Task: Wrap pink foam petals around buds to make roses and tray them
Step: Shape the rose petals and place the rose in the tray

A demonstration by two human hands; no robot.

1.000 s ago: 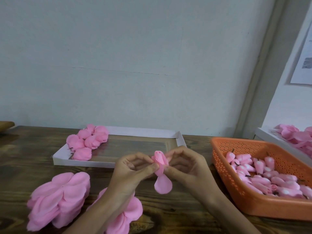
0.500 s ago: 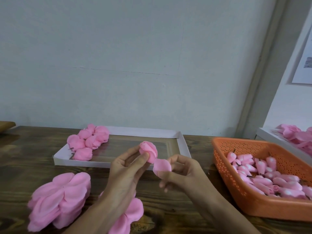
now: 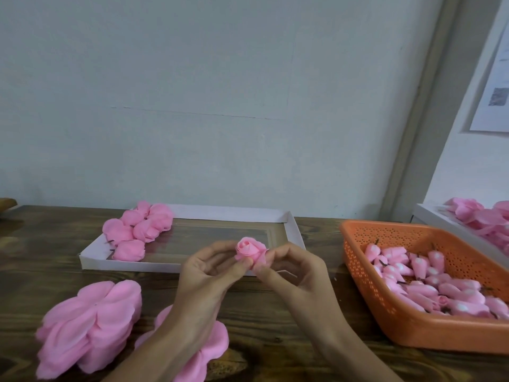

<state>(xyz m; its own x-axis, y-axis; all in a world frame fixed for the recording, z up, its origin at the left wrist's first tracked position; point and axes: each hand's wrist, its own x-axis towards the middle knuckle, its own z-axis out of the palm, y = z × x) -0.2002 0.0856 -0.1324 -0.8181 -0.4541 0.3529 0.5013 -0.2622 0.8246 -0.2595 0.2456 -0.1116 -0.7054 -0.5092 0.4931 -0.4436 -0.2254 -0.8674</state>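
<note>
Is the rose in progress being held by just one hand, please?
No, both the left hand and the right hand pinch the rose between their fingertips.

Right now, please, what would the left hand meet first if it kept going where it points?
Probably the near wall of the white tray; the left hand, holding the rose, might clear it.
</note>
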